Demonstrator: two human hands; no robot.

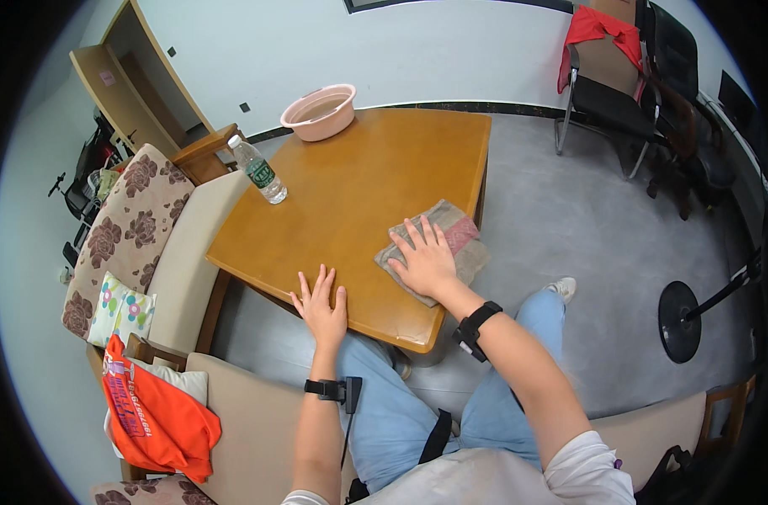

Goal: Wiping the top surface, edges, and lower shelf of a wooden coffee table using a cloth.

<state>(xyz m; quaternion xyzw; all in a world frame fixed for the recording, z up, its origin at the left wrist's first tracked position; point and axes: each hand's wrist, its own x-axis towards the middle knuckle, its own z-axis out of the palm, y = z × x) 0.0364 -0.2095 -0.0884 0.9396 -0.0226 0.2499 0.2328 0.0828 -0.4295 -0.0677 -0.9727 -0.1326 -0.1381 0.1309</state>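
My right hand (425,262) lies flat, fingers spread, on a folded grey-brown cloth (466,255) with a pinkish band. The cloth rests on the wooden table (358,183) and reaches over its right edge. At the near edge of the tabletop, my left hand (322,309) rests with its fingers apart and nothing in it. Farther back on the left stands a clear plastic bottle (257,169) with a green label and white cap. A pink plastic basin (320,120) sits at the table's far left corner.
A floral-backed sofa (197,233) runs along the table's left side. Behind me is a beige seat (251,410) with an orange garment (156,410) bearing writing. To the right are a black stand base (679,322) and a black chair (611,104).
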